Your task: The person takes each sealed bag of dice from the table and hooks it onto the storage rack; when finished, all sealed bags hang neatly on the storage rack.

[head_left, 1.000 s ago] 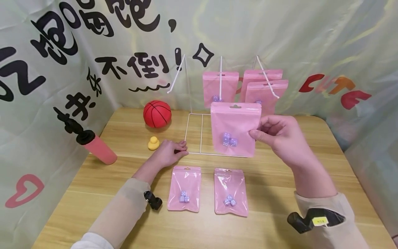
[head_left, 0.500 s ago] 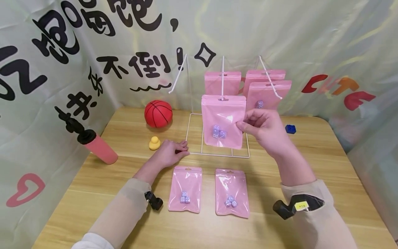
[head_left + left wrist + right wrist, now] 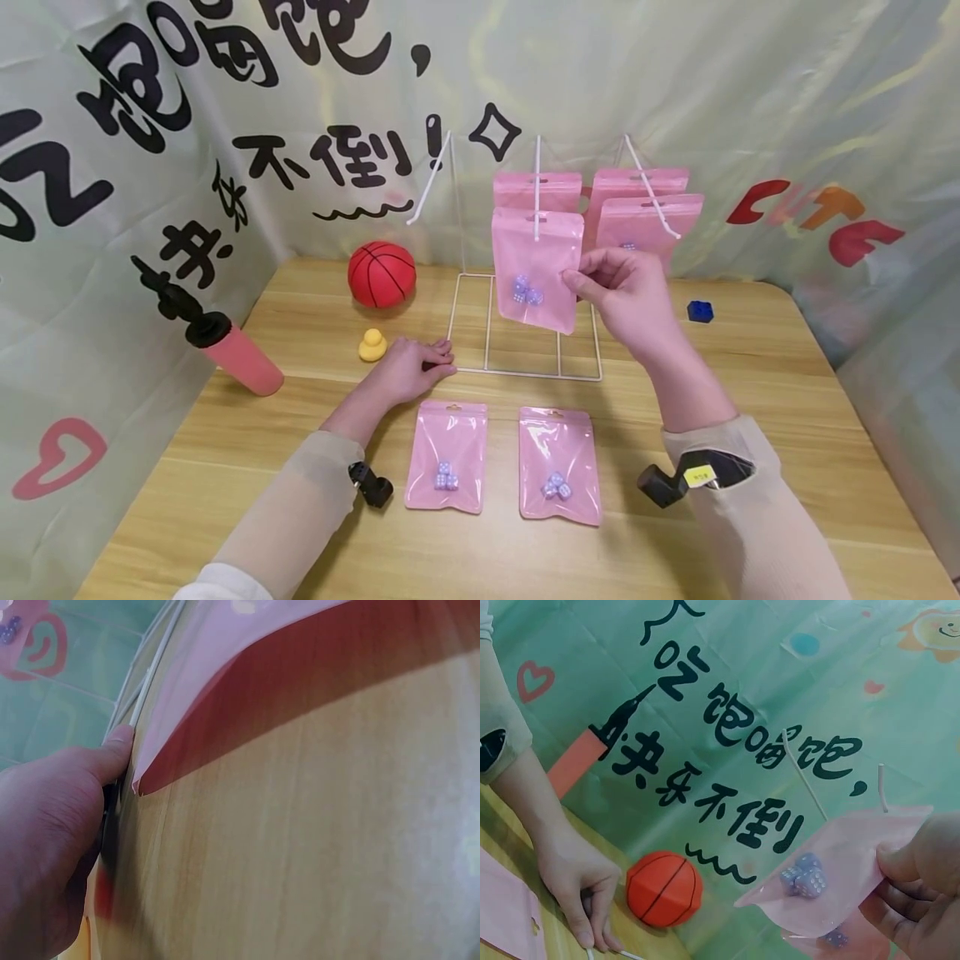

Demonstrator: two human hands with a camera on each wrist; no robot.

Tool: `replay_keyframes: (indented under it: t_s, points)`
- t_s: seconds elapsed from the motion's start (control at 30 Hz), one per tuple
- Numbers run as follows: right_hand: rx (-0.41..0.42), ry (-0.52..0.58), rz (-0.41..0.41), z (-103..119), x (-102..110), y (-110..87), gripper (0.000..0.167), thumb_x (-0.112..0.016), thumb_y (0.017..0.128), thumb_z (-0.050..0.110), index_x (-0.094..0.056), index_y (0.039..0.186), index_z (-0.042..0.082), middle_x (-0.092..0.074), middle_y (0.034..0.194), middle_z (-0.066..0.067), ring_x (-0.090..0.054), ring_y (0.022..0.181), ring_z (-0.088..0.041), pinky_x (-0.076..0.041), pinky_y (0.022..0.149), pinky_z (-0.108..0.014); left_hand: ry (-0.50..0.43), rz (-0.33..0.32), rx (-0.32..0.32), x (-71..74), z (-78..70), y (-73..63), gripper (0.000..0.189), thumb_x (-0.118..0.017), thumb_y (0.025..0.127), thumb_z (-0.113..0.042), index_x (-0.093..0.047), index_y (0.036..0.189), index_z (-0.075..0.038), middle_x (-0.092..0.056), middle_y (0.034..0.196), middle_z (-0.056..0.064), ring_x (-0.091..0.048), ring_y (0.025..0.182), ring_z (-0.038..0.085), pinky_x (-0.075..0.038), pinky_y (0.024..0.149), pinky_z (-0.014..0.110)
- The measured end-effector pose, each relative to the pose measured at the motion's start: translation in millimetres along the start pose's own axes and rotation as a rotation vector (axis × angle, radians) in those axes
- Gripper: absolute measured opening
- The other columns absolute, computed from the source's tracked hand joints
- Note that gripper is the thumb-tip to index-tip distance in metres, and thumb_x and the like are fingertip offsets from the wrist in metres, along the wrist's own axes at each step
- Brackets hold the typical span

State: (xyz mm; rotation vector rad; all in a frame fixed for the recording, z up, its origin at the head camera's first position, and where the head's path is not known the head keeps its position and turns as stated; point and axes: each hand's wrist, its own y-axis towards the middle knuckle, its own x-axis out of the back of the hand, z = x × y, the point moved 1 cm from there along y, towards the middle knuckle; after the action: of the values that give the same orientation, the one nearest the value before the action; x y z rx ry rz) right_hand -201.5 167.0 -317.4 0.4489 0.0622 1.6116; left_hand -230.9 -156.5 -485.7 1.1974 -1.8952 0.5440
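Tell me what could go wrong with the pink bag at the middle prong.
The held bag might twist or slip, since the right hand's grip has only its side edge. If it isn't fully threaded on the middle prong, it could drop when released. The wire rack might shift if the left hand's grip leaves its corner.

Pink bag [image 3: 546, 254] now up on the middle hook [image 3: 537, 175]
Over the past second the right hand [image 3: 628, 296] has carried it leftward, up and back; the hook's tip, level with the bag's hole half a second ago, now pokes out in front. The bag's lower edge slants more, and a blue block [image 3: 701, 312], hidden a second ago in the head view, shows
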Motion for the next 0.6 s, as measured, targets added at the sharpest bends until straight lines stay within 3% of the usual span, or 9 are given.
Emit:
replay_keyframes:
  t_s: [0.23, 0.6]
  points:
    - [-0.009, -0.018, -0.039, 0.2, -4.2, 8.9, 0.019, -0.078, 0.098, 0.007, -0.071, 0.099, -0.010, -0.075, 0.089, -0.013, -0.069, 0.075, -0.016, -0.059, 0.070, -0.022, -0.001, 0.008, 0.012, 0.0, 0.2, -0.4, 0.030, -0.079, 0.099, -0.029, -0.079, 0.122, -0.011, -0.065, 0.140, 0.005, -0.058, 0.135, 0.019, -0.037, 0.121, 0.043]
    - [-0.029, -0.060, -0.038, -3.8, -3.0, 14.3, 0.020, -0.077, 0.099, 0.010, -0.073, 0.103, -0.009, -0.075, 0.093, -0.018, -0.071, 0.078, -0.020, -0.057, 0.067, -0.021, -0.010, 0.004, 0.011, -0.7, 2.6, 0.3, 0.029, -0.079, 0.099, -0.029, -0.080, 0.122, -0.011, -0.066, 0.139, 0.005, -0.058, 0.135, 0.017, -0.041, 0.118, 0.041]
